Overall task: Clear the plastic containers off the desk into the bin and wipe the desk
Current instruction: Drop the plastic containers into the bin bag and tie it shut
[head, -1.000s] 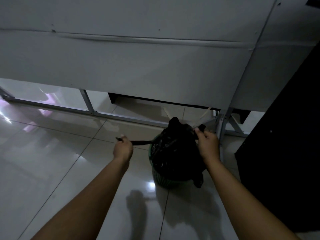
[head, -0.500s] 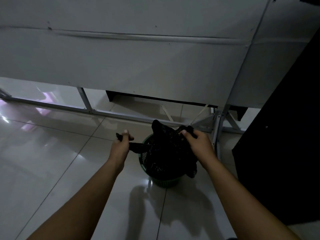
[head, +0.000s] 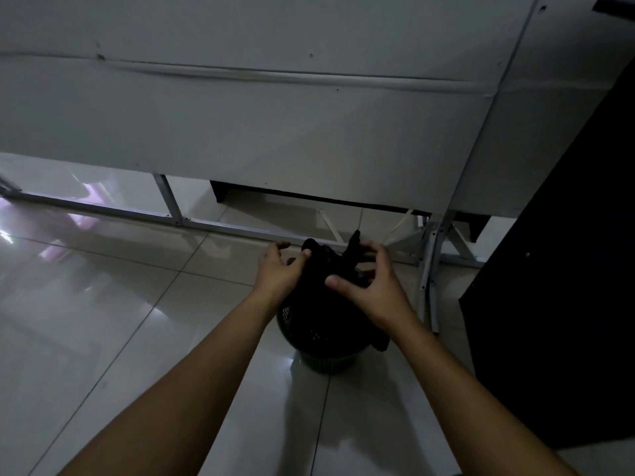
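A green mesh bin [head: 326,365] stands on the tiled floor, lined with a black bin bag [head: 323,314] whose top is bunched into two ears. My left hand [head: 279,271] is at the bag's left ear, with the thumb pressed on it and the fingers curled above. My right hand [head: 372,286] grips the right ear between thumb and curled fingers. Both hands meet over the bin's mouth. No plastic containers or desk top are in view.
A grey partition panel [head: 240,132] on a metal frame [head: 220,226] runs across behind the bin. One frame leg [head: 429,266] stands just right of the bin. A tall black cabinet [head: 563,286] fills the right side. Glossy floor tiles [head: 103,321] spread to the left.
My left hand has moved right from its stretched-out pull on the bag strip and now meets my right hand over the bin. The view has shifted closer to the bin.
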